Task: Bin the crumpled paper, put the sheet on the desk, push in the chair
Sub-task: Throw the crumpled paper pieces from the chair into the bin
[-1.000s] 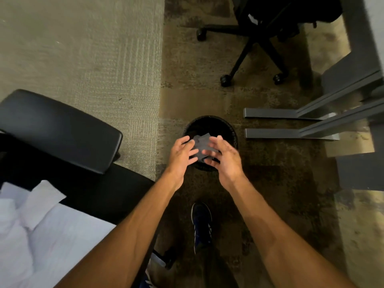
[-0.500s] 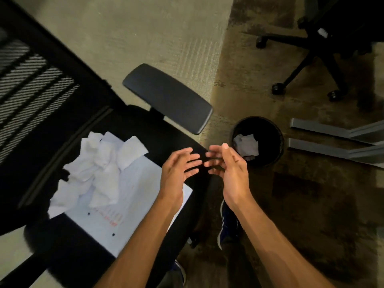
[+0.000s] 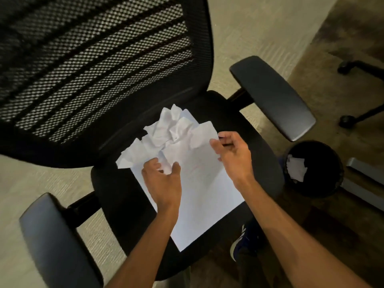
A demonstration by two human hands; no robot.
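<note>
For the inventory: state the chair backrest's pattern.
Backrest: black mesh with darker stripes; head view.

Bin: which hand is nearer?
Right. The right hand is over the chair seat edge toward the bin; the left hand is farther off, at the crumpled paper.

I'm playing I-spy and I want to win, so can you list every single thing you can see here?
office chair: 1, black, mesh back, fills left and middle
crumpled paper: 1 pile, white, on the chair seat, over the sheet's far end
sheet: 1, white, flat on the seat
bin: 1, black, on the floor right of the chair
binned paper: 1 wad, white, inside the bin
second chair base: 1, black, wheeled, top right
desk feet: 2, grey, right edge beside the bin
carpet: beige and brown
shoe: 1, blue, below the seat
left hand: grips the crumpled paper
right hand: fingers curled at the paper's right edge, grip unclear
</note>
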